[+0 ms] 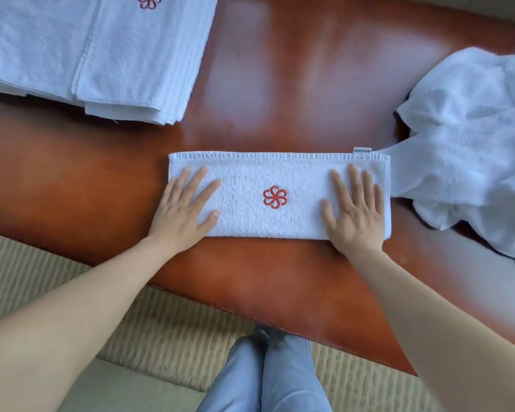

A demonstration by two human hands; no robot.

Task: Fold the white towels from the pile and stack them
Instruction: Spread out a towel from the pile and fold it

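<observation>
A white terry towel folded into a long narrow strip [280, 194] lies flat across the middle of the glossy reddish-brown wooden surface [280, 84], its long side running left to right. A red embroidered flower-shaped emblem [275, 197] sits at the centre of the strip, and a small white label [362, 151] sticks out from its far edge near the right end.

The left hand [185, 206] rests palm down on the left end of the folded towel, fingers straight and spread, the heel of the hand reaching over the near left corner onto the wood. The right hand [354, 209] lies palm down on the right end, fingers straight and slightly apart, pointing away from the person. Neither hand curls around or pinches the cloth; both press flat on it.

At the far left of the surface sits a stack of folded white towels [87, 55], layered edges showing along its near side, with the same red emblem [149, 1] partly visible on the top one at the frame's upper edge. At the right lies a crumpled pile of unfolded white towels [473, 144], one flap of it touching the right end of the folded strip.

Below the near edge of the surface are a ribbed beige carpet [161, 322] and the person's legs in light blue trousers [265, 382].
</observation>
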